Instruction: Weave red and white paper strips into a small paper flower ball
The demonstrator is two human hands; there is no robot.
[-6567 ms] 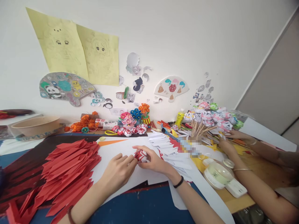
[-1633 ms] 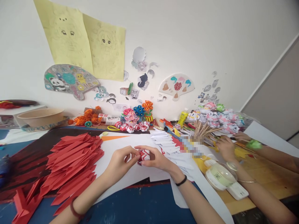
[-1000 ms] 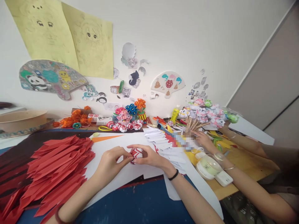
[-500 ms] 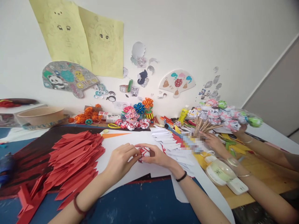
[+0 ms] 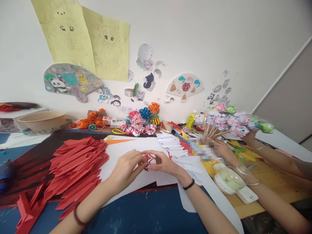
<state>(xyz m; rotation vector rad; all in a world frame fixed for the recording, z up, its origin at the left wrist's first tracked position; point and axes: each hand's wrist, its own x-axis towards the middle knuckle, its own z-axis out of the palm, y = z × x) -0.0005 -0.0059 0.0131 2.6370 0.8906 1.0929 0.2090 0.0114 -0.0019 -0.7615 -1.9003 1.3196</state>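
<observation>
A small red-and-white folded paper ball (image 5: 151, 160) is held between both hands above white paper (image 5: 122, 156). My left hand (image 5: 129, 165) pinches its left side with thumb and fingers. From the right, my right hand (image 5: 164, 162) wraps its fingers over the top and its thumb below. A heap of folded red paper strips (image 5: 78, 165) lies left of my left hand. Folded white strips (image 5: 173, 146) are spread to the right of my right hand. The ball's far side is hidden by my fingers.
At the right, another person's hands (image 5: 223, 149) hold a bouquet of paper flowers (image 5: 226, 120) on sticks. A round clear container (image 5: 229, 180) stands near that person's arm. Paper flowers (image 5: 136, 120) and a yellow bottle (image 5: 190, 120) line the wall. A beige basin (image 5: 42, 120) sits far left.
My hands and the paper ball look almost unchanged. At the right, the other person's bouquet has shifted very slightly.
</observation>
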